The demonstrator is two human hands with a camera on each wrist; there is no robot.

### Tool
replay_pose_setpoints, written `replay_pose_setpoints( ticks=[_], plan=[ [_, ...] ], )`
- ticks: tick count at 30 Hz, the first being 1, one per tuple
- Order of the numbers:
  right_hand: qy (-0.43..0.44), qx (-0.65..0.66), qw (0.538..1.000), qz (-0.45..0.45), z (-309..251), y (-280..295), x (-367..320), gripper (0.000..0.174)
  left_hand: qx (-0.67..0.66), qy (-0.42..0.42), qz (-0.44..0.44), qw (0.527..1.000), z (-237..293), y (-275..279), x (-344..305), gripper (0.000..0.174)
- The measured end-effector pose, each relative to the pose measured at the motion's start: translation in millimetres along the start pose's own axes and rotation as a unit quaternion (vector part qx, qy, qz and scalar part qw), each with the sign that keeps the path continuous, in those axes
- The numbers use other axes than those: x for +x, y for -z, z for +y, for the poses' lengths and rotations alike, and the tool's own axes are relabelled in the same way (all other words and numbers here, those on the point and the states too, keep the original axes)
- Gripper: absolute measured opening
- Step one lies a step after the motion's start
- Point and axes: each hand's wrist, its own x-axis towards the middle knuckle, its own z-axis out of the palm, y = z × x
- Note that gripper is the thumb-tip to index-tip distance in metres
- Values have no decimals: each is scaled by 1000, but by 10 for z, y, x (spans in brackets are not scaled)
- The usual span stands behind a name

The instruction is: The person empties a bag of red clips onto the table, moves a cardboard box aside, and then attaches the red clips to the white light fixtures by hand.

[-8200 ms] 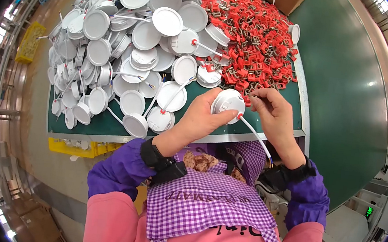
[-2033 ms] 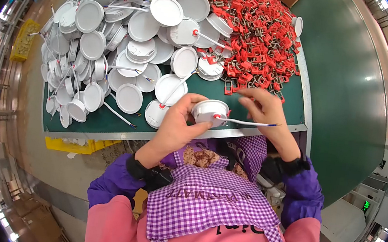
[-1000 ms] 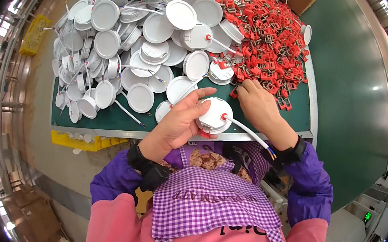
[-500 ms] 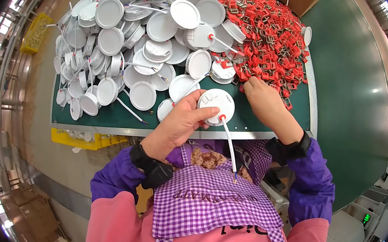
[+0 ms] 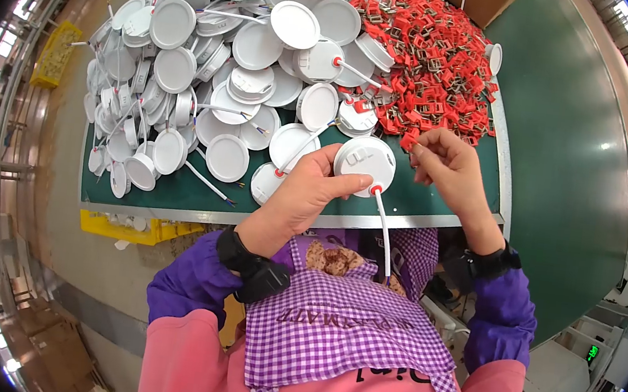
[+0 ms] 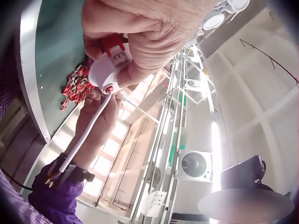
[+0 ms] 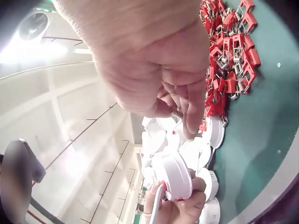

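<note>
My left hand grips a round white LED downlight by its edge, thumb across its back. From a red grommet on the light a white cable hangs toward the apron, bare coloured wire ends at its tip. In the left wrist view a red spring clip sits at the light's side, partly covered by the fingers. My right hand pinches another red clip just right of the light. Its metal spring shows between thumb and fingers in the right wrist view.
A large heap of white downlights covers the left of the green table. Red spring clips are piled at the back right, before a cardboard box. A yellow crate stands below the table's metal front edge.
Half a second ago my right hand was at the edge of the clip pile; it has come back toward me with a red clip. My left hand has brought the light slightly right.
</note>
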Motion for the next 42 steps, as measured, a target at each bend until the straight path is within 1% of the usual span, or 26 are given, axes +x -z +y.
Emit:
replay_pose_setpoints(
  ticks=[1, 2, 4, 5, 6, 7, 8, 10, 12, 13, 15, 19, 21, 23, 25, 29, 31, 33, 34, 36, 37, 38, 39, 40, 41, 42],
  plan=[
    [22, -37, 999, 33, 19, -30, -26, 8, 1, -2, 3, 1000, -2, -13, 12, 36],
    [22, -35, 999, 34, 4, -72, -63, 8, 3, -1, 3, 1000, -6, -19, 24, 36],
    [49, -98, 991, 78, -41, -161, -138, 8, 11, -21, 5, 1000, -21, -30, 46, 36],
    [64, -124, 986, 87, -5, -184, -145, 9, 13, -19, 4, 1000, -30, -46, 57, 36],
    [64, -122, 986, 88, -4, -208, -161, 9, 27, -37, 9, 999, -40, -66, 67, 35],
    [88, -163, 978, 99, -11, -235, -179, 10, 41, -55, 13, 998, -49, -79, 76, 35],
    [112, -204, 966, 109, -20, -255, -196, 12, 43, -54, 13, 998, -60, -85, 85, 35],
    [113, -201, 967, 106, -25, -276, -227, 15, 87, -82, 30, 992, -79, -89, 101, 34],
    [158, -193, 962, 113, -9, -295, -257, 16, 112, -95, 29, 989, -77, -93, 97, 34],
    [158, -193, 962, 113, -13, -306, -275, 16, 136, -107, 29, 985, -78, -94, 94, 33],
    [125, -144, 975, 110, -31, -316, -304, 16, 144, -115, 28, 983, -101, -99, 101, 33],
    [138, -140, 974, 117, -33, -283, -302, 15, 166, -148, 17, 975, -114, -146, 110, 33],
    [172, -177, 961, 122, -2, -281, -298, 13, 181, -156, 19, 971, -122, -148, 115, 34],
    [173, -179, 960, 124, 6, -287, -308, 13, 196, -163, 19, 967, -124, -156, 115, 34],
    [175, -183, 959, 127, 7, -292, -316, 12, 260, -193, 20, 946, -117, -170, 104, 35],
    [166, -190, 959, 127, -8, -313, -306, 11, 288, -215, 33, 933, -113, -175, 95, 35],
    [158, -182, 962, 129, -24, -327, -310, 10, 344, -254, 50, 903, -115, -146, 106, 32],
    [185, -213, 949, 145, -39, -354, -321, 9, 346, -260, 37, 901, -83, -136, 102, 31],
    [184, -212, 949, 145, -35, -339, -318, 9, 348, -266, 26, 898, -62, -133, 94, 30],
    [192, -232, 945, 126, -27, -284, -303, 20, 348, -261, 9, 900, -9, -127, 68, 31],
    [193, -232, 945, 125, -43, -280, -307, 20, 347, -257, -9, 902, 9, -124, 61, 31],
    [153, -137, 970, 125, -80, -277, -310, 29, 348, -258, -8, 901, 9, -118, 48, 31],
    [113, -42, 985, 124, -111, -268, -304, 38, 302, -225, -29, 926, -3, -110, 29, 32],
    [115, -42, 985, 122, -121, -244, -300, 38, 255, -191, -50, 947, -10, -105, 21, 32],
    [88, -9, 993, 72, -122, -208, -308, 44, 254, -183, -69, 947, -9, -105, 22, 34],
    [61, 24, 998, 23, -127, -174, -317, 51, 254, -184, -69, 947, -17, -113, 21, 34]
  ],
)
